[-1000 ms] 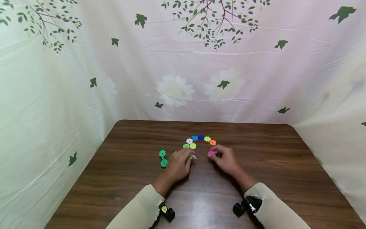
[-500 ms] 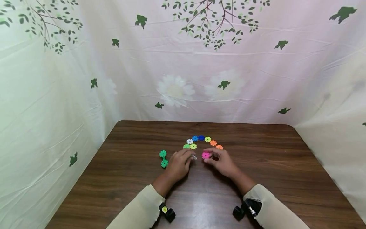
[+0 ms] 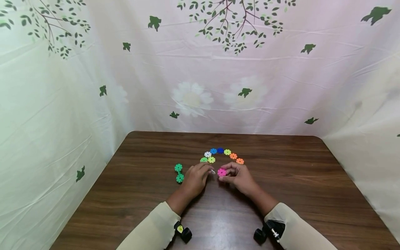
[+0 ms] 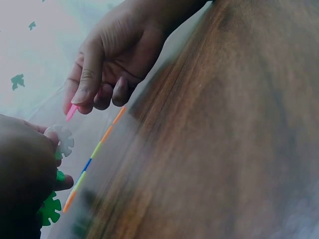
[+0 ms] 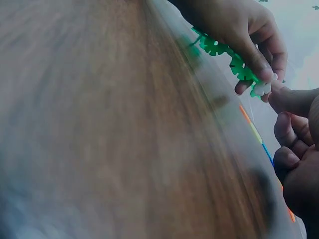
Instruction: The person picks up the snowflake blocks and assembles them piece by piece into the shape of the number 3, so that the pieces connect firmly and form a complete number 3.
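A joining step appeared to be in hand: a pink disc (image 3: 221, 172) was pinched between the thumb and fingers of the right hand (image 3: 242, 176), upright and just beside a white disc (image 3: 213, 171), with a narrow gap seen between the two. By the left hand (image 3: 194, 178), the white disc and a green chain (image 5: 239, 67) were gripped with curled fingers; the white disc seemed to be linked at the chain's right end, though the joint was too small to be made out. For the next move, a notch of the pink disc would likely need to be lined up with one on the white disc, at a crossed angle, and pressed in while the chain was steadied.

The discs were thin, round and notched like flowers, apparently of smooth, stiff plastic. Farther off, an arc of coloured discs (image 3: 233, 156) was laid flat, shown edge-on as a thin strip in the wrist views. The table (image 3: 228, 222) was finished in dark, glossy wood grain, and soft, creased cloth (image 3: 200, 66) was hung behind it.
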{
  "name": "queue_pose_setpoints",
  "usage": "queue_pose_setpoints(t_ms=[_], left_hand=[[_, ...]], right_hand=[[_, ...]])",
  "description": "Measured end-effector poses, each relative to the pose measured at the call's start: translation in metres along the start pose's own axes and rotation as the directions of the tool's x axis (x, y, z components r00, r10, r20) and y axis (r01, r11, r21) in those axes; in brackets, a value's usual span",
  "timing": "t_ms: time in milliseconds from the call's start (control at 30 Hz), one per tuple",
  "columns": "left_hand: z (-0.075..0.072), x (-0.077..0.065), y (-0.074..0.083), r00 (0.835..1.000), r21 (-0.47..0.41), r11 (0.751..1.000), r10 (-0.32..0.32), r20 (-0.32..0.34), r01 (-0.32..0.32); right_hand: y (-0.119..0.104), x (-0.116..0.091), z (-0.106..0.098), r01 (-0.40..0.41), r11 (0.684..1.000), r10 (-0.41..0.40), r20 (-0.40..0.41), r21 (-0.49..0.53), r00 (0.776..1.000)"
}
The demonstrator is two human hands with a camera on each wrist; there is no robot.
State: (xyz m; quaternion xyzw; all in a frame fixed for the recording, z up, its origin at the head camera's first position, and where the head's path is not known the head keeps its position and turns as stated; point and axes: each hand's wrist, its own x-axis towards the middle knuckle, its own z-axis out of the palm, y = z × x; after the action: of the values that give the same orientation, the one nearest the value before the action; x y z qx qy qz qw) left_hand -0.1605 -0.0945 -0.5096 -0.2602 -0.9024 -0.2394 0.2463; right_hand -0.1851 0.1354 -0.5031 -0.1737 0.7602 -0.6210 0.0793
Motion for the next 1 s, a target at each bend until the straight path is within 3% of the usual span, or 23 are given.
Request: queue_pose_setpoints(t_ms=[400,1000], left_hand=[[0.0008,-0.0006,0.0007,1.000,0.002,1.000,0.011,-0.020,-0.011],[0.0024,0.0026,0.0035,0.998,-0.016,0.999,0.043,-0.051,-0.044]], right_hand=[[-0.0027,-0.0017,0.0069,-0.035,0.999,0.035,0.020,0.040,0.999],[0.0000,-0.0022,0.0094,-0.016,0.999,0.015,0.030,0.044,0.999]])
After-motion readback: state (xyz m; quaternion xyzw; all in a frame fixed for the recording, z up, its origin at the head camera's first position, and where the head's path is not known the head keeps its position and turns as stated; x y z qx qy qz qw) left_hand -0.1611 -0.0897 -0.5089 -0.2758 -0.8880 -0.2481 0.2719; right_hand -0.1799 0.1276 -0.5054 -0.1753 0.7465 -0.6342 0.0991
